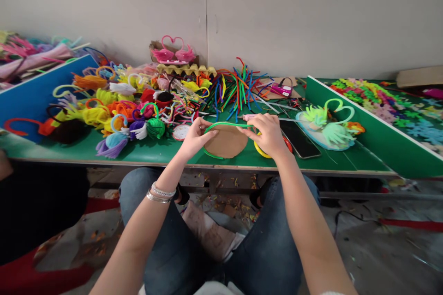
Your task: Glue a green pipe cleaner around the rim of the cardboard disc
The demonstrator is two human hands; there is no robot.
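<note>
Between my hands, close to the table's front edge, is an oval brown cardboard piece [226,143] with a green pipe cleaner [221,124] running along its far and left rim. My left hand [194,138] grips the cardboard at its left side, thumb on top. At the upper right, my right hand [269,132] pinches the pipe cleaner against the rim. Beyond my right fingers lies a pale pink pen-like tool [249,116]. Partly hidden under my right hand are a yellow ring [260,150] and a red-orange one [288,144].
A black phone [300,140] lies right of my hands, beside a pale green pipe-cleaner swan pair [330,124]. Colourful pipe-cleaner swans [104,113] crowd the left. Loose pipe cleaners [238,87] and pink swans [173,53] stand behind. A green divider [374,124] borders the right; a blue one [31,101], the left.
</note>
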